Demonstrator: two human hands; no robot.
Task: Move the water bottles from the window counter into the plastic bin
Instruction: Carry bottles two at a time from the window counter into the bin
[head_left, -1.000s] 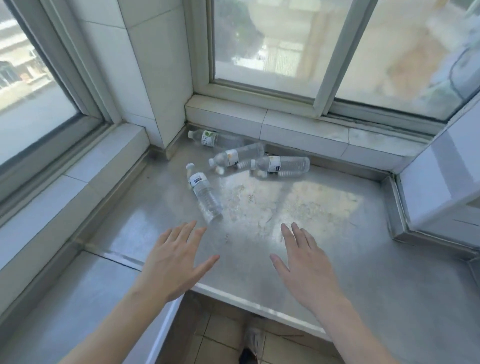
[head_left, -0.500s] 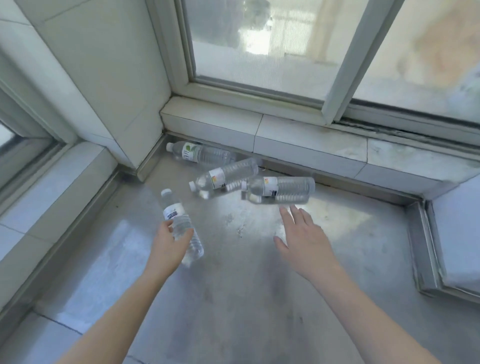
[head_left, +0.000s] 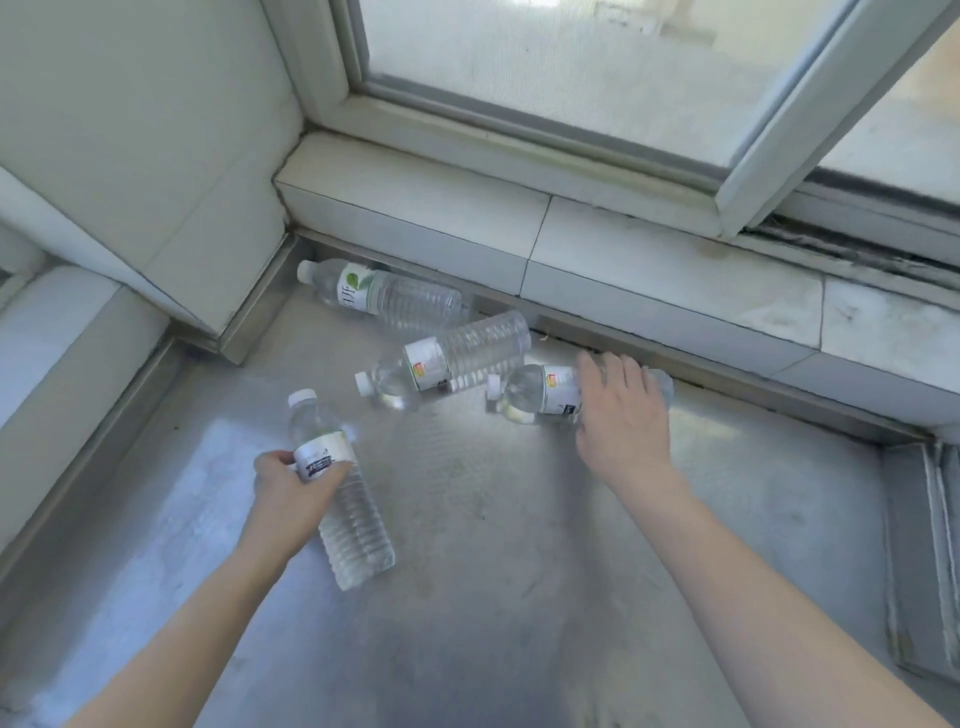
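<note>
1. Looking down on a steel bench (head_left: 519, 597) tucked into a corner under a window (head_left: 571, 78), with a white tiled ledge (head_left: 649, 249) running along the far edge and a tiled pillar (head_left: 156, 156) standing at the left.
2. Nearest, reaching in from lower left: the left hand (head_left: 291, 499), curled around the nearest bottle (head_left: 340, 493) at its white label, thumb and fingers wrapping the upper body.
3. Pointing that bottle's white cap away and slightly left, with its ribbed base showing below the hand; not possible to tell whether lifted off the steel or lying on it.
4. Farther in, stretching from lower right: the right hand (head_left: 621, 410), fingers spread and draped over the right bottle (head_left: 540, 395), covering its body; looking like a loose, partly closed grip rather than a firm one.
5. Lying on its side, that right bottle, cap aimed left, just beside the ledge's foot.
6. Just left of it, lying untouched: the middle bottle (head_left: 457, 358), cap pointing toward the lower left, its base close to the ledge.
7. Farthest back, resting in the corner against the ledge: the green-label bottle (head_left: 389, 296), cap toward the pillar, its base end close beside the middle bottle.
</note>
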